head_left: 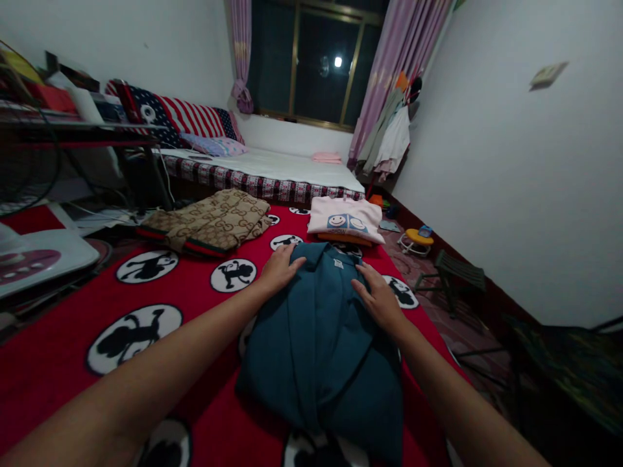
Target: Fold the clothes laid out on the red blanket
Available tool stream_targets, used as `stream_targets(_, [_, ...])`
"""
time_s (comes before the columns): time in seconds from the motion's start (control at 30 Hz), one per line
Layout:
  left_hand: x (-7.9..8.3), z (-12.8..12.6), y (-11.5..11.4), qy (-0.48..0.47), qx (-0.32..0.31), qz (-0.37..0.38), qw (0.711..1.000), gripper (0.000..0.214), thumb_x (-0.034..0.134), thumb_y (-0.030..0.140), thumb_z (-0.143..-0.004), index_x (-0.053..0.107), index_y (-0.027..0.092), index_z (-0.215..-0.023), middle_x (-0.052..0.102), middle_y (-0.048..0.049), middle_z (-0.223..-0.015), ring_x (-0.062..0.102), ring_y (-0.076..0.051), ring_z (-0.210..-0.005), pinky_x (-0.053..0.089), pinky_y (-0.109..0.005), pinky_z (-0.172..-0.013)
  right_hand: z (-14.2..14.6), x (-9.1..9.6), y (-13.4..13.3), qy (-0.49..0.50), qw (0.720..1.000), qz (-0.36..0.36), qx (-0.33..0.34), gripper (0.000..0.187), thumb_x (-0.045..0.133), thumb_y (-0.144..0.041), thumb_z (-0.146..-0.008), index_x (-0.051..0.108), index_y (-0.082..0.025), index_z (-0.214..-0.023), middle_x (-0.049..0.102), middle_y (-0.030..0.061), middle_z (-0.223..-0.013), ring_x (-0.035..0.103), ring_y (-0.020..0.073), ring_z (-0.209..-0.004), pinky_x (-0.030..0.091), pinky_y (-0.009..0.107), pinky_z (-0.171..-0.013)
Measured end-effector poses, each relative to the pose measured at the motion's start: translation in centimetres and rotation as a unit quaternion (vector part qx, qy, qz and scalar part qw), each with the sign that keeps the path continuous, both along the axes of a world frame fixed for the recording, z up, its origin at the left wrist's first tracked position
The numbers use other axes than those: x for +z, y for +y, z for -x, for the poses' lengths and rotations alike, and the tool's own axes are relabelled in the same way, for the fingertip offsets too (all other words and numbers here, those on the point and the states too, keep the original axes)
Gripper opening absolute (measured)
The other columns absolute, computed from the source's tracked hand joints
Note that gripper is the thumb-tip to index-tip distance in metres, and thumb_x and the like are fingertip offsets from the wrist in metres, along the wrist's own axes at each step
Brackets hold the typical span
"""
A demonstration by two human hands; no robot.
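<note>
A teal folded jacket [324, 344] lies front side up on a red blanket [204, 350] patterned with black monkey figures in white circles. Its collar end, with a small pale label at the neck, points away from me. My left hand [282, 269] rests on the jacket's far left shoulder, fingers stretched out and thumb apart. On the opposite shoulder lies my right hand [379, 297], its fingers extended along the edge and the thumb spread. Both hands touch the cloth. The jacket's sleeves are mostly hidden beneath it.
Beyond the jacket sits a folded pale pink top [345, 219] on an orange-brown cloth. A folded brown patterned garment [214, 220] lies at the far left. A bed [272, 170] stands under the window. Along the right wall are a yellow stool [417, 239] and a folding stool [460, 269].
</note>
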State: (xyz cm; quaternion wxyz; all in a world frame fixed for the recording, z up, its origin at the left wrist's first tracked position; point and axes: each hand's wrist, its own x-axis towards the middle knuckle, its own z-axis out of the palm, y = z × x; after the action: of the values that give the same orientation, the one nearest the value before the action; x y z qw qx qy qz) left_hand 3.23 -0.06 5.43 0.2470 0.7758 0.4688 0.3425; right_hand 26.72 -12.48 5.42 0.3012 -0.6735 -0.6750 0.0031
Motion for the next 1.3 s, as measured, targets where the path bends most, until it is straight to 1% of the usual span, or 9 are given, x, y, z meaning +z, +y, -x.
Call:
stream_targets(0.13, [-0.4,-1.4,4.0,-0.067,0.04,0.088,0.993,0.045,0.074,0.027,-0.072,0.065,0.012,-0.113,0.07,-0.0143,-0.107,0.065,-0.029,-0.101,0.049,-0.043,-0.092,-0.5,-2.4,2.6,-0.04,0.994,0.075,-0.062,0.058,0.045,-0.044,-0.093,0.044,-0.01,-0.14,0.031,0.0218,-0.15,0.026,0.0334,-0.141,0.028,0.056,-0.109])
stream_targets(0.3, [-1.0,-1.0,5.9,-0.087,0.02,0.134,0.987,0.035,0.067,0.025,-0.08,0.065,0.013,-0.112,0.073,-0.0085,-0.087,0.07,-0.02,-0.078,0.055,-0.032,-0.076,0.2,-3.3,1.9,-0.124,0.991,0.015,-0.054,0.05,0.036,-0.04,-0.097,0.039,-0.022,-0.143,0.024,0.0103,-0.156,0.015,0.0285,-0.145,0.023,0.061,-0.109])
stream_targets(0.4, [-1.1,-0.7,6.1,-0.071,0.064,0.121,0.988,0.043,0.07,0.021,-0.074,0.062,0.012,-0.116,0.07,-0.0123,-0.101,0.066,-0.025,-0.097,0.051,-0.038,-0.088,0.6,-3.1,1.6,-0.162,0.985,0.04,-0.046,0.046,0.034,-0.039,-0.098,0.045,-0.023,-0.14,0.029,0.0095,-0.154,0.019,0.0289,-0.144,0.023,0.063,-0.108])
stream_targets(0.47, [-0.8,-1.0,5.6,-0.029,0.056,0.046,0.997,0.047,0.066,0.025,-0.078,0.058,0.014,-0.123,0.062,-0.0139,-0.12,0.057,-0.027,-0.116,0.042,-0.04,-0.101,0.7,-2.9,1.6,-0.176,0.982,0.03,-0.059,0.049,0.034,-0.04,-0.098,0.041,-0.022,-0.142,0.023,0.0108,-0.156,0.016,0.0284,-0.145,0.023,0.062,-0.109])
stream_targets(0.6, [-1.3,-3.1,3.3,0.166,-0.096,-0.117,0.974,0.054,0.043,0.043,-0.093,0.046,0.012,-0.138,0.041,-0.0152,-0.147,0.034,-0.027,-0.137,0.025,-0.043,-0.114,0.6,-3.0,1.9,-0.195,0.977,0.053,-0.073,0.052,0.031,-0.043,-0.098,0.032,-0.024,-0.147,0.017,0.0079,-0.158,0.012,0.028,-0.146,0.021,0.063,-0.109])
stream_targets(0.73, [-3.7,-4.6,1.8,0.276,-0.136,-0.108,0.945,0.067,0.032,0.053,-0.095,0.027,0.012,-0.148,0.018,-0.0129,-0.157,0.015,-0.027,-0.145,0.019,-0.047,-0.116,0.2,-3.7,2.7,-0.189,0.968,0.156,-0.059,0.057,0.026,-0.05,-0.097,0.028,-0.026,-0.149,0.019,0.0042,-0.157,0.015,0.0268,-0.145,0.024,0.059,-0.11])
stream_targets(0.9, [-4.9,-4.7,2.1,0.289,-0.134,-0.113,0.941,0.068,0.027,0.057,-0.095,0.025,0.017,-0.15,0.015,-0.0098,-0.158,0.013,-0.025,-0.146,0.018,-0.045,-0.117,0.2,-3.9,3.1,-0.186,0.963,0.182,-0.069,0.058,0.025,-0.051,-0.097,0.025,-0.027,-0.149,0.015,0.0022,-0.158,0.013,0.0251,-0.146,0.023,0.057,-0.111])
stream_targets(1.1, [-3.7,-4.3,1.4,0.291,-0.134,-0.081,0.944,0.063,0.029,0.052,-0.096,0.024,0.019,-0.15,0.011,-0.011,-0.159,0.009,-0.026,-0.146,0.016,-0.048,-0.116,0.4,-3.0,3.0,-0.158,0.965,0.2,-0.064,0.057,0.026,-0.049,-0.098,0.025,-0.025,-0.149,0.014,0.0036,-0.159,0.01,0.025,-0.146,0.019,0.058,-0.112])
stream_targets(1.3, [0.9,-2.3,-3.3,0.276,-0.154,0.007,0.949,0.063,0.03,0.052,-0.096,0.03,0.017,-0.148,0.015,-0.0183,-0.157,0.009,-0.032,-0.145,0.017,-0.056,-0.112,2.0,0.5,-0.7,-0.08,0.976,0.199,-0.021,0.064,0.027,-0.055,-0.095,0.023,-0.023,-0.15,0.015,0.0109,-0.158,0.009,0.0301,-0.145,0.017,0.063,-0.11])
